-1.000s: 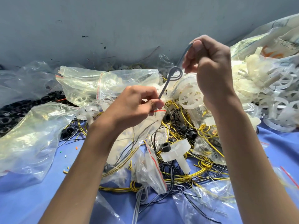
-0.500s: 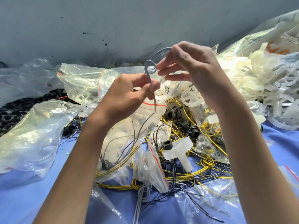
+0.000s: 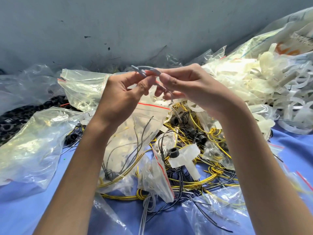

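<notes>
While both hands hover over the clutter, the left hand [image 3: 122,94] pinches a thin grey wire [image 3: 146,71] between thumb and fingertips. The right hand [image 3: 191,89] pinches the same wire just beside it, fingers curled. The wire is smooth and round, bent into a small loop up top, with its tail dangling between the palms. Directly below lies a crinkled clear zip bag [image 3: 152,112] with a red stripe. Beneath it sits a tangle of glossy yellow and black leads [image 3: 188,122], and near that a milky T-shaped plastic part [image 3: 188,156] with a black ring nut [image 3: 173,152]. Pale ribbed plastic wheels [image 3: 264,85] are heaped at right on the blue desk [image 3: 298,150].
</notes>
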Motion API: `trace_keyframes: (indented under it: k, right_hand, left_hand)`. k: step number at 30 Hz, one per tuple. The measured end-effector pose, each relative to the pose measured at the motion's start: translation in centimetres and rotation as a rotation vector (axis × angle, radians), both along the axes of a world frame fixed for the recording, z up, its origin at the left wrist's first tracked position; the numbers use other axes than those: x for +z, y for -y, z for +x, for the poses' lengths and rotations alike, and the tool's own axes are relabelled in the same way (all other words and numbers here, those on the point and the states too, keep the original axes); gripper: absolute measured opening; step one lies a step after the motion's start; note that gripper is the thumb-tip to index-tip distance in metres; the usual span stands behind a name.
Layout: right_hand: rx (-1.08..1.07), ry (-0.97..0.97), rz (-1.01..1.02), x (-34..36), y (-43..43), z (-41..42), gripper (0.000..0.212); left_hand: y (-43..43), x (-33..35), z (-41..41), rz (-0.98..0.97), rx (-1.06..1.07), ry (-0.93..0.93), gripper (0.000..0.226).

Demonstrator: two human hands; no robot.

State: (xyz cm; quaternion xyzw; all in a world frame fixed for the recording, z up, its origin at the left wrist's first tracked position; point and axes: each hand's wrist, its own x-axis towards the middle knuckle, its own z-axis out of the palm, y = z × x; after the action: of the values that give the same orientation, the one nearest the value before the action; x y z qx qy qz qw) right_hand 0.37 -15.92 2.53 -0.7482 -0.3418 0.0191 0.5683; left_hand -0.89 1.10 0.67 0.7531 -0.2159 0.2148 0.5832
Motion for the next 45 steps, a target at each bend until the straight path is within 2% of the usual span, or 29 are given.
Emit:
trace_keyframes:
  k: [3,8,14,19,24,34,37,40,45]
  right_hand:
    - [-0.051,0.072,0.010,0.0,0.3,0.2,0.029]
    - [-0.109,0.128,0.037,0.1,1.0,0.6,0.028]
    - [-0.081,0.141,-0.007,0.2,1.5,0.7,0.019]
    - [-0.075,0.138,-0.009,0.2,1.7,0.7,0.024]
    - [-0.072,0.152,-0.061,0.3,2.3,0.7,0.021]
    - [-0.103,0.142,-0.047,0.3,3.4,0.8,0.015]
    - [-0.137,0.163,-0.045,0.3,3.2,0.9,0.010]
    - [-0.198,0.192,-0.044,0.3,3.2,1.1,0.015]
    - [-0.255,0.213,-0.069,0.0,3.1,1.4,0.018]
  left_hand:
    - [-0.1,0.0,0.1,0.003,0.011,-0.026,0.007]
    - [-0.9,0.3,-0.2,0.016,-0.046,-0.081,0.031]
    - [-0.8,0.3,-0.6,0.079,-0.103,-0.095,0.022]
    - [-1.0,0.0,-0.1,0.061,-0.074,-0.074,0.015]
    - [-1.2,-0.1,-0.1,0.091,-0.100,-0.061,0.025]
    - [-1.2,0.0,-0.3,0.175,-0.073,-0.064,0.025]
    - [-1.9,0.2,-0.3,0.259,0.001,-0.045,0.023]
    - [-3.9,0.6,-0.2,0.348,0.063,-0.031,0.019]
    - [-6.3,0.5,-0.4,0.542,0.102,-0.148,0.025]
